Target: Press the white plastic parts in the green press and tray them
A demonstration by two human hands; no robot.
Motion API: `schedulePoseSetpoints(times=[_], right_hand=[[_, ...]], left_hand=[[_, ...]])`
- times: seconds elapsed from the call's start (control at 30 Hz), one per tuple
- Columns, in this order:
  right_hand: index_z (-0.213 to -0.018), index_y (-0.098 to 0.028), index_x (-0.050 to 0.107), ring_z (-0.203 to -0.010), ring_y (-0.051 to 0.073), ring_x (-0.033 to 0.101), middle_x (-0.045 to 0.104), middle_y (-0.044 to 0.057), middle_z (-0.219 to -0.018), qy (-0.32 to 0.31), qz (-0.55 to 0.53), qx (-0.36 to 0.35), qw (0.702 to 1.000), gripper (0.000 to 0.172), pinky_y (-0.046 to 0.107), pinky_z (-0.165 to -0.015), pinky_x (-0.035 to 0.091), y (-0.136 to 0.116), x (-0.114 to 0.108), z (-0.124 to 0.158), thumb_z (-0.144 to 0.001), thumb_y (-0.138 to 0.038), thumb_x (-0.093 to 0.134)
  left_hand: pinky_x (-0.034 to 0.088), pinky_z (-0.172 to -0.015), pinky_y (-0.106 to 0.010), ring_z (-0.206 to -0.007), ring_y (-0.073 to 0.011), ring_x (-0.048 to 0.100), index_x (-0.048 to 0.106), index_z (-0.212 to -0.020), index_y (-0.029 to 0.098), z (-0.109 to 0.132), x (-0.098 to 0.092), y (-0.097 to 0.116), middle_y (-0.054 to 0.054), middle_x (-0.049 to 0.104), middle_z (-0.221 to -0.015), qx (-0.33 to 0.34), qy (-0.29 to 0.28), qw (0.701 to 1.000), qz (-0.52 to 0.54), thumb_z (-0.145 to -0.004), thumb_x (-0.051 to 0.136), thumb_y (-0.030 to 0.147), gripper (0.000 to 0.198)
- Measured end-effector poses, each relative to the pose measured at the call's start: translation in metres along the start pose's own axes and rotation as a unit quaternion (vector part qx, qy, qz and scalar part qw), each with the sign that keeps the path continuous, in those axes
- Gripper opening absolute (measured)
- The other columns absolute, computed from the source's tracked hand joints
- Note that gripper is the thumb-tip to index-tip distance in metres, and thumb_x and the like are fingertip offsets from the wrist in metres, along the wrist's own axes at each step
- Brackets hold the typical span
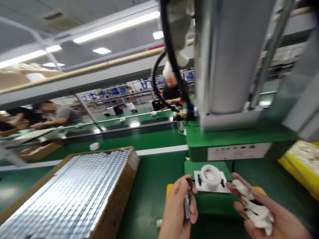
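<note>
My left hand (178, 205) is closed around a small shiny metal cylinder (186, 204) with a dark end, partly hidden by the fingers. In my right hand (271, 209) lies a white moulded plastic part (256, 209), held between the fingers and palm. Just beyond both hands sits a white round fixture (210, 176) on a plate with black fasteners, under the head of a green bench press (239, 142). Neither hand appears to hold anything on the fixture.
To the left, a cardboard box (124, 189) holds rows of shiny metal cylinders (74, 186). A yellow container (299, 166) with white parts stands at the right. White pieces sit along the green conveyor (112, 139). People (58, 113) work across the line.
</note>
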State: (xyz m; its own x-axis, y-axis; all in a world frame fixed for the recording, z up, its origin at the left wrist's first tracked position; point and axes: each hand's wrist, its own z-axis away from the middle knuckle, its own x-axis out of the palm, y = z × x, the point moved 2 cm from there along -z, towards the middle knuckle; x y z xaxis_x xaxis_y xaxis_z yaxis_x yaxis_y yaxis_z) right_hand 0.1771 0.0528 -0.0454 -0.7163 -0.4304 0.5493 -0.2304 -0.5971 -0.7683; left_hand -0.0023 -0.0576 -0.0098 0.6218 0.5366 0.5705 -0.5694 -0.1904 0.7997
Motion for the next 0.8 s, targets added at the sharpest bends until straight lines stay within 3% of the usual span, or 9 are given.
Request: schedulePoseSetpoints(times=[0.13,0.27,0.43,0.5,0.57,0.63,0.67,0.73,0.8], right_hand=[[-0.116,-0.034,0.054,-0.068,0.015,0.063,0.068,0.001,-0.096,0.041,-0.204,0.093,0.974,0.042,0.027,-0.053,0.052,-0.001,0.009,0.009,-0.076,-0.040,0.067],[-0.109,-0.028,0.054,-0.064,0.012,0.061,0.066,0.000,-0.087,0.028,-0.243,0.090,0.965,0.033,0.022,-0.048,0.048,-0.002,0.006,0.015,-0.080,-0.039,0.065],[-0.111,-0.027,0.052,-0.060,0.011,0.056,0.062,0.000,-0.086,0.008,-0.137,0.047,0.989,0.037,0.019,-0.041,0.041,-0.007,0.004,0.018,-0.080,-0.042,0.064],[-0.112,-0.025,0.052,-0.059,0.011,0.053,0.058,-0.001,-0.078,-0.003,-0.049,0.017,0.999,0.040,0.019,-0.039,0.039,-0.016,0.011,0.018,-0.079,-0.042,0.064],[-0.113,-0.025,0.053,-0.058,0.013,0.052,0.055,-0.003,-0.071,-0.010,0.097,-0.009,0.995,0.039,0.021,-0.042,0.042,-0.027,0.022,0.015,-0.079,-0.041,0.063],[-0.109,-0.026,0.057,-0.066,0.015,0.056,0.059,-0.002,-0.074,-0.024,0.300,-0.082,0.950,0.033,0.026,-0.057,0.048,-0.039,0.044,0.008,-0.078,-0.036,0.062],[-0.107,-0.027,0.059,-0.074,0.017,0.059,0.062,-0.001,-0.081,-0.039,0.404,-0.139,0.903,0.031,0.030,-0.068,0.050,-0.043,0.060,0.003,-0.077,-0.034,0.061],[-0.107,-0.030,0.061,-0.092,0.022,0.060,0.065,0.001,-0.096,-0.085,0.564,-0.260,0.779,0.030,0.036,-0.085,0.047,-0.043,0.100,-0.012,-0.078,-0.033,0.059],[-0.114,-0.030,0.058,-0.095,0.025,0.061,0.066,0.003,-0.101,-0.141,0.665,-0.309,0.665,0.034,0.041,-0.084,0.048,-0.032,0.144,-0.036,-0.081,-0.037,0.055]], left_hand=[[0.026,-0.035,-0.016,-0.042,-0.0018,0.037,0.056,-0.090,0.014,-0.021,0.048,0.000,0.000,0.055,-0.074,-0.037,-0.051,0.995,0.073,-0.083,0.058,0.038,0.025],[0.026,-0.035,-0.013,-0.044,-0.0005,0.035,0.055,-0.076,0.013,-0.034,0.079,-0.002,0.002,0.053,-0.073,-0.057,-0.103,0.986,0.122,-0.073,0.071,0.031,0.024],[0.020,-0.032,-0.013,-0.034,-0.0005,0.026,0.052,-0.063,0.015,-0.038,0.089,-0.011,0.006,0.041,-0.049,-0.099,-0.152,0.977,0.108,-0.079,0.061,0.042,0.033],[0.017,-0.030,-0.016,-0.029,-0.0025,0.027,0.052,-0.060,0.015,-0.031,0.085,-0.011,0.006,0.037,-0.040,-0.099,-0.151,0.981,0.065,-0.084,0.052,0.048,0.040],[0.017,-0.029,-0.016,-0.027,-0.0031,0.029,0.058,-0.068,0.014,-0.020,0.075,-0.002,0.004,0.044,-0.042,-0.071,-0.117,0.990,0.024,-0.086,0.048,0.048,0.039],[0.019,-0.029,-0.015,-0.028,-0.0022,0.031,0.062,-0.086,0.018,-0.007,0.055,0.016,0.005,0.049,-0.048,-0.012,-0.041,0.999,-0.002,-0.086,0.050,0.044,0.029],[0.019,-0.029,-0.013,-0.029,-0.0020,0.032,0.061,-0.093,0.021,-0.001,0.042,0.027,0.007,0.048,-0.050,0.019,0.003,1.000,-0.007,-0.085,0.052,0.042,0.024],[0.021,-0.026,-0.012,-0.028,-0.0025,0.030,0.060,-0.097,0.026,0.009,0.012,0.048,0.010,0.041,-0.049,0.078,0.106,0.991,0.004,-0.082,0.057,0.038,0.020],[0.020,-0.022,-0.014,-0.025,-0.0045,0.029,0.062,-0.089,0.027,0.015,-0.015,0.060,0.010,0.038,-0.046,0.078,0.144,0.986,0.030,-0.079,0.059,0.039,0.015]])
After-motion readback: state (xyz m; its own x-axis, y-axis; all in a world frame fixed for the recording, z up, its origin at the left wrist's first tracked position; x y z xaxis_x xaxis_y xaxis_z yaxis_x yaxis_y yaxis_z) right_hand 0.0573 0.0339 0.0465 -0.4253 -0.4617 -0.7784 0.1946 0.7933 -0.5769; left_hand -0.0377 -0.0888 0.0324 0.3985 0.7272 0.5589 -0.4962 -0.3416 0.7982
